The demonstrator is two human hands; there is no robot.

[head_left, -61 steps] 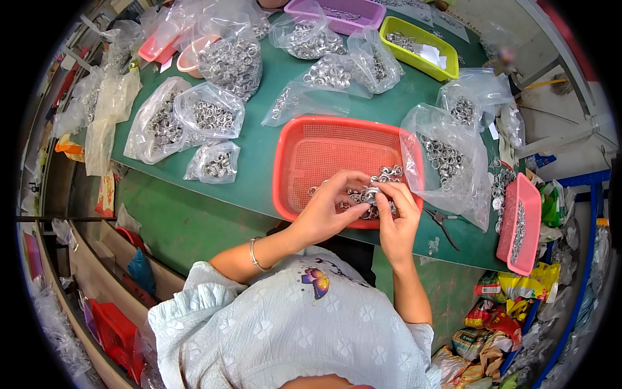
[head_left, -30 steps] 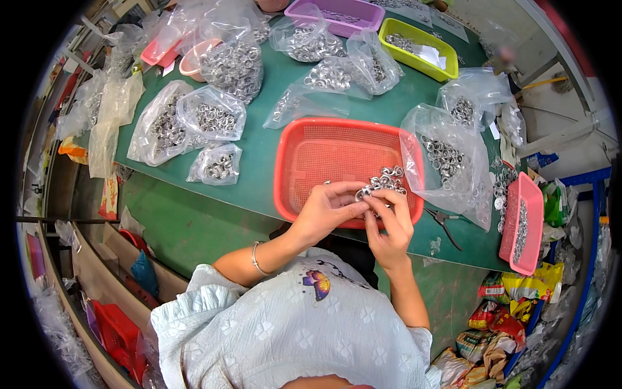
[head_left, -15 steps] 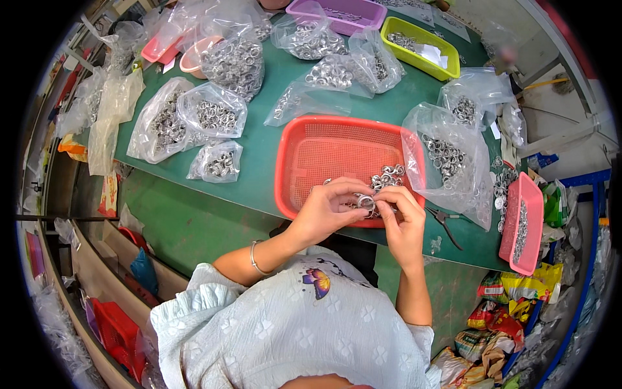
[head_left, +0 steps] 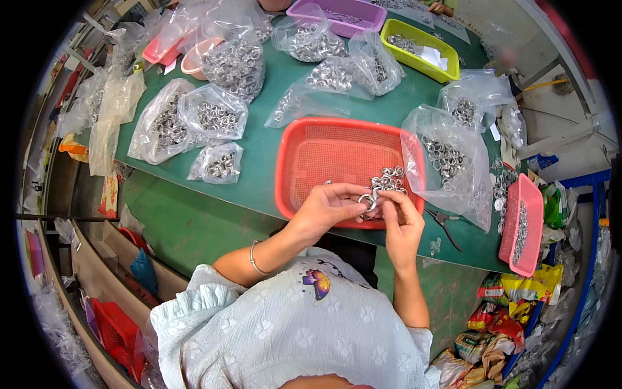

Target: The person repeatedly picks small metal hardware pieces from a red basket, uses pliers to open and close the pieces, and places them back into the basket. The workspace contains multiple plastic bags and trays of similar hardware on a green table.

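Over the near side of a red plastic basket point(head_left: 343, 123), both my hands meet at the fingertips. My left hand point(head_left: 327, 209) is closed in a pinch on a shiny silver metal ring point(head_left: 367, 204). My right hand point(head_left: 404, 223) is closed too, its fingertips on a small silver metal piece point(head_left: 376, 193) that touches the ring. Whether the two pieces are linked, I cannot tell. Beneath and behind my fingers, a loose heap of silver metal rings point(head_left: 391, 176) lies in the basket's right part, partly hidden by my right hand.
A clear bag of metal rings point(head_left: 447, 159) leans over the basket's right rim. Pliers point(head_left: 443, 227) lie at the table edge, near a pink basket point(head_left: 523, 223). More filled bags point(head_left: 217, 117), a purple basket point(head_left: 340, 16) and a yellow-green basket point(head_left: 420, 48) stand farther off. Another person's hand point(head_left: 440, 8) shows at the far edge.
The ring has turned between my fingers, and a second metal piece now shows beside it. My hands shifted slightly. Another person's hand has come into view at the far edge.
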